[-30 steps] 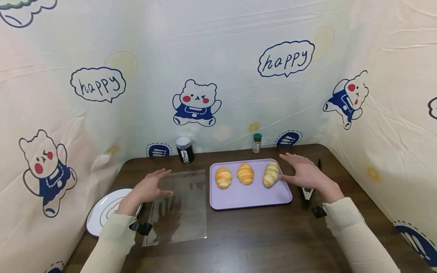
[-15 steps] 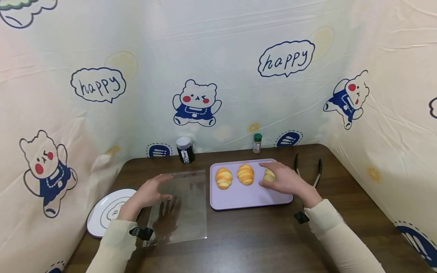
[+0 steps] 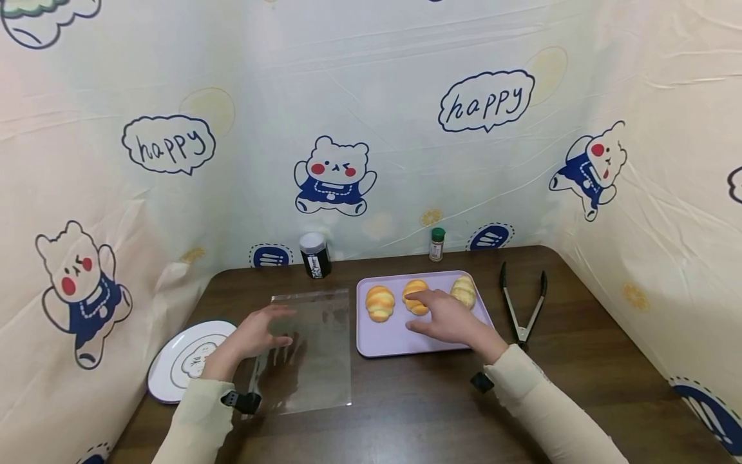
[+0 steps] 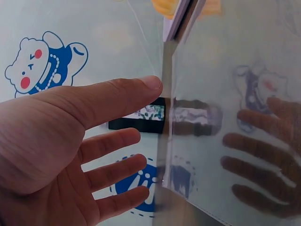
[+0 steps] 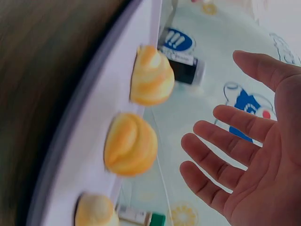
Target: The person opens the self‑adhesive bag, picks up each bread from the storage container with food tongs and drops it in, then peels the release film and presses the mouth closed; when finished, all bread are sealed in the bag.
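My right hand [image 3: 446,317] hovers over a lilac tray [image 3: 379,338], fingers apart and empty. Its fingertips overlap the middle bread roll [image 3: 415,287] in the head view; a gap shows between this hand and the middle roll [image 5: 131,143] in the right wrist view. Another golden roll [image 3: 379,303] lies at the tray's left, a paler, longer one [image 3: 464,292] at its right. Above the left edge of a flat clear plastic sheet or bag [image 3: 321,367] is my left hand [image 3: 257,334], thumb and fingers spread, holding nothing. The glossy plastic [image 4: 202,155] mirrors its fingers in the left wrist view.
Metal tongs with black tips [image 3: 523,332] lie spread to the right of the tray. A white plate [image 3: 168,361] sits at the left, partly behind the left forearm. Along the back stand a dark jar [image 3: 315,258] and a green-capped shaker bottle [image 3: 437,246].
My right hand has moved left across the tray, from the pale roll to the middle one, uncovering the tongs. My left hand has lowered slightly. The rolls have stayed put.
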Tool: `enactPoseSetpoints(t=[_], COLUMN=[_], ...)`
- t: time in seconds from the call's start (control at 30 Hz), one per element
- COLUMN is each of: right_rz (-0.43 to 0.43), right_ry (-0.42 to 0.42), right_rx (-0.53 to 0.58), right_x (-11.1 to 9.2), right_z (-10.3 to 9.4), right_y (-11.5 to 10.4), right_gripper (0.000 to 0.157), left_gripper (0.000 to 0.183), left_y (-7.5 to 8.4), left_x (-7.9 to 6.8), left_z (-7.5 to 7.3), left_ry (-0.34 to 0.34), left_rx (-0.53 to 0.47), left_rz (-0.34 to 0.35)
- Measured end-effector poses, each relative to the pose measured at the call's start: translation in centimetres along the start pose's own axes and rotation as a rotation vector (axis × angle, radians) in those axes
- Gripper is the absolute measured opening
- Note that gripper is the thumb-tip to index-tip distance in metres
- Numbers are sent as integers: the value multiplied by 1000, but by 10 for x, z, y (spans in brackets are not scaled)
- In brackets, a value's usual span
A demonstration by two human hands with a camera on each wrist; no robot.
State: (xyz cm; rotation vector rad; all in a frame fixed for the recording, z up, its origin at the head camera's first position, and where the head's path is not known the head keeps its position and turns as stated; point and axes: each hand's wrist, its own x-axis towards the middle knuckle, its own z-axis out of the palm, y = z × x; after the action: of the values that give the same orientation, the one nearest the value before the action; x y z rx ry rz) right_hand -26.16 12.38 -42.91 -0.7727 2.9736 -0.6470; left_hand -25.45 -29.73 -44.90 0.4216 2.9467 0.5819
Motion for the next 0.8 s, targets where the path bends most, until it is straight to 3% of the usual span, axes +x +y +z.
enactPoseSetpoints(t=[0.33, 0.8], right_rz=[-75, -151], right_ry=[-21, -36], right_rx=[36, -29], right_x=[14, 35], right_z=[25, 55], right_y=[-16, -42], right_gripper=[58, 56], left_gripper=[60, 58], left_y=[-2, -5], left_x=[-3, -7], left_z=[5, 9], left_ry=[3, 14], left_rx=[1, 44], left_rz=[-1, -23])
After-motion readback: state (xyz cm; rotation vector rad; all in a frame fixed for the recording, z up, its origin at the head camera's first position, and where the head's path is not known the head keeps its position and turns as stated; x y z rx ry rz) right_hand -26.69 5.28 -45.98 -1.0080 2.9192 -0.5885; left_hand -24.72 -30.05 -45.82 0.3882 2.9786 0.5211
